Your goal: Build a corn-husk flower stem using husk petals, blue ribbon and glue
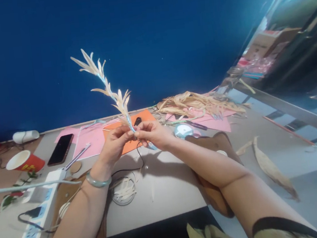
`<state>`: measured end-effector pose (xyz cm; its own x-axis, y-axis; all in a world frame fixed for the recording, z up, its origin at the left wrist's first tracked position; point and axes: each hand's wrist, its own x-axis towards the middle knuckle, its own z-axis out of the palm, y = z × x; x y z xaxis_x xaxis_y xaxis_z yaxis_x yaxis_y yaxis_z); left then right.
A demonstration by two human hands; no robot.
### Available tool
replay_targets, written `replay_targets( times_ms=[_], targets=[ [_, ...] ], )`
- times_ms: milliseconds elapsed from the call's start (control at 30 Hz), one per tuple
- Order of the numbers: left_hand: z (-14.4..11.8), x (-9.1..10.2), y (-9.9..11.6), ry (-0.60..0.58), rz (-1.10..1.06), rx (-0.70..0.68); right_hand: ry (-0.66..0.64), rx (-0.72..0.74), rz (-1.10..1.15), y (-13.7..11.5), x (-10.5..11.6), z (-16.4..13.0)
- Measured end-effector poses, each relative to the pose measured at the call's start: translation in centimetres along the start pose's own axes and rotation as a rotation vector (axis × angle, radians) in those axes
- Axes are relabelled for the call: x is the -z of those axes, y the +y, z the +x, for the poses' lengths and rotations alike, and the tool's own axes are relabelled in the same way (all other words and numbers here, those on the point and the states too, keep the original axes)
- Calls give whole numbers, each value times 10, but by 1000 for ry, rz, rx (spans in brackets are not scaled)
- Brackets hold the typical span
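I hold up a handmade sprig (pixel 108 87) of pale dried leaf strips bound along a light blue stem; it rises up and to the left against the blue wall. My left hand (pixel 115 143) pinches the lower end of the stem. My right hand (pixel 153 134) meets it from the right, fingers closed on the stem's bottom, where light blue tape sticks out below. A green bangle (pixel 98 181) sits on my left wrist. Both hands hover above the grey table (pixel 166 190).
On the table lie orange (pixel 143 117) and pink paper sheets (pixel 88 140), a black phone (pixel 61 149), a red paper cup (pixel 24 161), a white power strip (pixel 39 209), a heap of dried husks (pixel 199 104), a tape roll (pixel 183 130), a brown bag (pixel 213 143) and a coil of strips (pixel 124 191).
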<state>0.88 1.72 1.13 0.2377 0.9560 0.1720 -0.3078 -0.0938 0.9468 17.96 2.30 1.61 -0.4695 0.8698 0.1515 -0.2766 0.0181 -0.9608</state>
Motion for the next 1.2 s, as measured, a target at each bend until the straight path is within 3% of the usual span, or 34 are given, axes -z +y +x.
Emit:
replay_targets(
  times_ms=[133,367,600,867,1200],
  targets=[
    [1,2,-5,46,22,-26,22,-14,-59,3,2,3],
    [2,-5,-11,122,47,-38,140,102,-344,5,7,5],
    [-1,-8,-7,82,228,-32,8,-31,-371,-10,15,3],
    [-2,-10,-5,84,366,-16,-49,-129,-367,-15,21,5],
    [-3,-10,-6,95,306,37,-97,-185,-369,-12,27,7]
  ],
)
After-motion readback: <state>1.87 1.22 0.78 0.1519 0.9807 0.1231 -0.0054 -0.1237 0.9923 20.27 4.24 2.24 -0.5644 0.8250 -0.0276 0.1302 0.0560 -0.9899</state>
